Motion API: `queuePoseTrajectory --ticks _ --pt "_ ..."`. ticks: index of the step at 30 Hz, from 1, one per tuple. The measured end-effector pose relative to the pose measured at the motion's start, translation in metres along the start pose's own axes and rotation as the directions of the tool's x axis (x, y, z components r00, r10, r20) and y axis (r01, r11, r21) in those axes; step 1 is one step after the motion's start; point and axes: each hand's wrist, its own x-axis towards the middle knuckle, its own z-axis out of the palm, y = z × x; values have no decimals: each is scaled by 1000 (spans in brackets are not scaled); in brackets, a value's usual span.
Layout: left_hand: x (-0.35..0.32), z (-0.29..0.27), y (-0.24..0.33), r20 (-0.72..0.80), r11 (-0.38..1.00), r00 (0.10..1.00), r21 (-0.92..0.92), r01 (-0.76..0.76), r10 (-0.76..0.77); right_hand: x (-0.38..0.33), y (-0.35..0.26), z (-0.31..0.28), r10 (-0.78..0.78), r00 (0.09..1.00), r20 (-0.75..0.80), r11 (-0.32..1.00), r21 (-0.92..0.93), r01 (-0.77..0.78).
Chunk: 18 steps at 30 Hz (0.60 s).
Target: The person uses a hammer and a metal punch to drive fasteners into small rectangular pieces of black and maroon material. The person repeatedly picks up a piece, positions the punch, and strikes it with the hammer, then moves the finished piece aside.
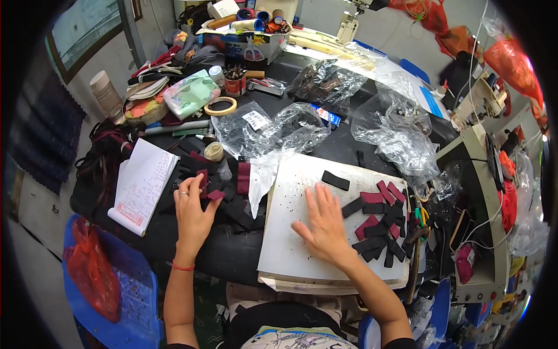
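My left hand (195, 218) is over a pile of dark strips on the black table, its thumb and fingers closed around a short maroon fabric strip (215, 195). Part of the strip is hidden behind the fingers. My right hand (326, 227) lies with fingers spread on a white board (290, 232), holding nothing. Just beyond its fingertips rests a single black strip (336, 180). Several black and maroon strips are heaped on the board to the right of this hand, among them a maroon strip (366, 225). Another maroon piece (243, 177) sits between the pile and the board.
An open notebook (142, 183) lies at the left. Clear plastic bags (273, 128) cover the table behind the board. A tape roll (221, 106), a small round jar (214, 152) and a box of thread spools (247, 45) stand farther back. Pliers (419, 215) are beside the board's right edge.
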Motion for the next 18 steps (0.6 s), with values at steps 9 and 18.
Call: queuePoseTrajectory --ticks 9,18 --pt "-8 -13 6 86 995 996 -100 -10 19 -10 -29 -14 -267 935 235 961 -4 276" --pt "6 -25 35 -55 995 998 -93 -44 39 28 -18 15 -256 966 -36 967 -14 256"
